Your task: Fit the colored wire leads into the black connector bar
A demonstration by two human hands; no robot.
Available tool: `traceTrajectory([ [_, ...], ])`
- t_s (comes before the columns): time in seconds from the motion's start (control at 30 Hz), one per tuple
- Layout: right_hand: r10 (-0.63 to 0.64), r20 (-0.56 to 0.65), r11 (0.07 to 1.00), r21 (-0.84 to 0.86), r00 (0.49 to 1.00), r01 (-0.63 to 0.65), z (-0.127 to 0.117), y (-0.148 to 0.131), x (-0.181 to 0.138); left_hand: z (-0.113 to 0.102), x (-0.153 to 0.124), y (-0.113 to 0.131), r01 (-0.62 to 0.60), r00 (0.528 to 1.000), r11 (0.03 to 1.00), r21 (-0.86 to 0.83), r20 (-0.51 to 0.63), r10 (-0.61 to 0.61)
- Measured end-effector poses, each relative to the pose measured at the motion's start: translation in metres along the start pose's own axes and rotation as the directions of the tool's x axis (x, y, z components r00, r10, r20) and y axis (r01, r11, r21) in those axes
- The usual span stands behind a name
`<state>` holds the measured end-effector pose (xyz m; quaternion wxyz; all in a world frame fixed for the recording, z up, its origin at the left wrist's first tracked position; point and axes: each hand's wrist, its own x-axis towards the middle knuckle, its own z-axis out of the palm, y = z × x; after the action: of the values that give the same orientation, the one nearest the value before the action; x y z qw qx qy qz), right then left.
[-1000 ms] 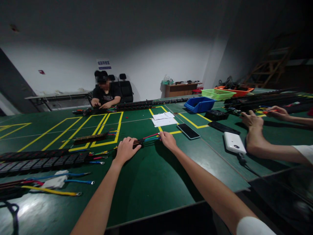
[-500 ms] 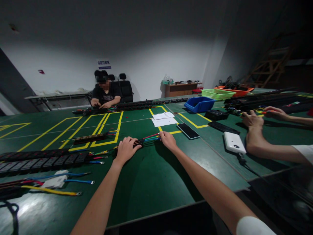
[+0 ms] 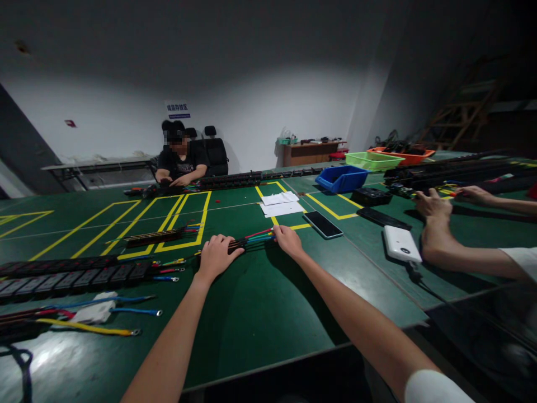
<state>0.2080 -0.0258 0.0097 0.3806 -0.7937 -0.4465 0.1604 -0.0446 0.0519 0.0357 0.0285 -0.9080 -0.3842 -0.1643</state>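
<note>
A bundle of coloured wires [image 3: 257, 239], red, green and blue at its right end and dark copper-brown at its left, lies low over the green table between my hands. My left hand [image 3: 218, 254] is wrapped over the bundle's dark part, thumb pointing right. At the other end, my right hand [image 3: 287, 240] pinches the wire tips, which its fingers hide. Just left of my left hand lies a similar dark bundle [image 3: 155, 238] with thin coloured ends. A phone [image 3: 323, 224] rests to the right of my right hand.
Black socket strips [image 3: 75, 280] and thick cables with ring lugs [image 3: 88, 327] lie at left. White papers [image 3: 280, 204], a blue bin [image 3: 342, 179] and a white device [image 3: 401, 244] are on the table. A co-worker's hands [image 3: 436, 204] work at right; another person [image 3: 180, 159] sits opposite.
My hands and the wire bundle stay practically where they were. At right, the co-worker's far hand has shifted slightly.
</note>
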Motion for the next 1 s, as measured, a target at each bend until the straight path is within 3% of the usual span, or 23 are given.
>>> traceTrajectory([
  [0.6,-0.017,-0.011,1.0,0.016,1.0,0.017,0.0009,0.0013,-0.0005,0.0044,0.0014,-0.0043,-0.012,0.999,0.999,-0.036,-0.032,0.011],
  [0.87,-0.065,-0.283,0.992,0.087,0.957,0.094,0.0033,0.0037,0.0006,0.0019,0.0018,-0.002,0.017,0.999,1.0,-0.013,-0.036,-0.018],
  [1.0,-0.155,-0.219,0.988,-0.019,0.963,0.154,0.002,0.0033,-0.0005,0.0029,0.002,-0.0013,0.026,0.998,1.0,0.004,-0.051,-0.025],
])
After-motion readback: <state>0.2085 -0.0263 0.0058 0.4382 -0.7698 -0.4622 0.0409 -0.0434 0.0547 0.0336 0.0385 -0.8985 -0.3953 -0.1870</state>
